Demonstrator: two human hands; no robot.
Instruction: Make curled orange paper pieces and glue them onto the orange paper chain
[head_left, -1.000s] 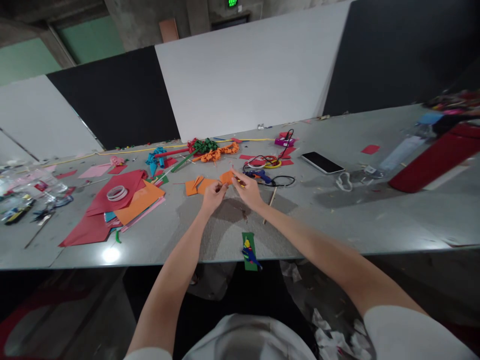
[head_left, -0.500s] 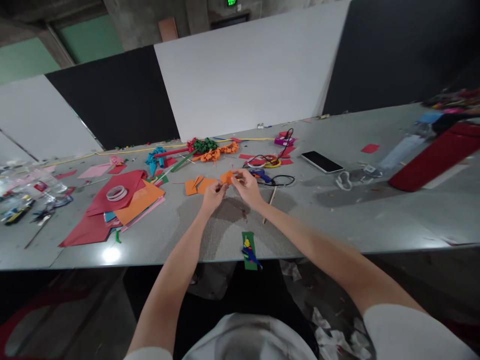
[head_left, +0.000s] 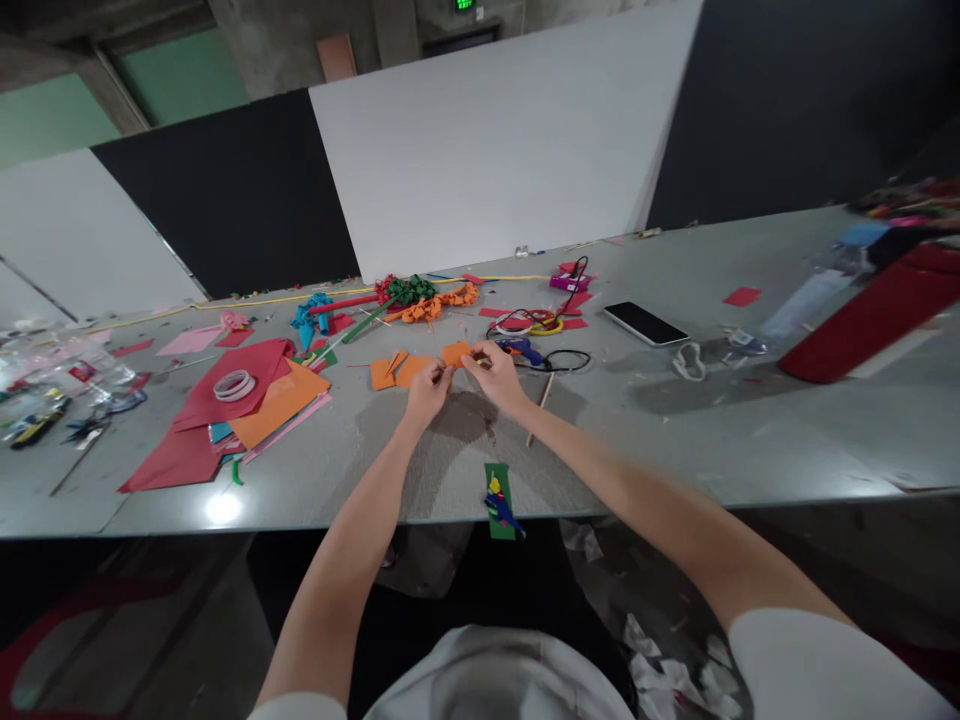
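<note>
A small orange paper piece (head_left: 454,353) is pinched between my two hands above the table. My left hand (head_left: 428,390) closes its fingertips on the paper's lower left edge. On the right side, my right hand (head_left: 495,375) grips it between thumb and fingers. More cut orange paper (head_left: 388,371) lies just left of my left hand. Beyond my right hand rests a blue glue gun (head_left: 523,350) with a black cord. A thin wooden stick (head_left: 540,408) lies under my right wrist.
Left are red sheets (head_left: 176,460), an orange sheet (head_left: 281,405) and a tape roll (head_left: 234,386). Paper flowers (head_left: 409,291) lie at the back. A phone (head_left: 645,324) and a red bottle (head_left: 862,315) are right. A green strip (head_left: 497,485) overhangs the front edge.
The orange paper has turned slightly and lies flatter between my fingers. Both hands stay in nearly the same place, still pinching it.
</note>
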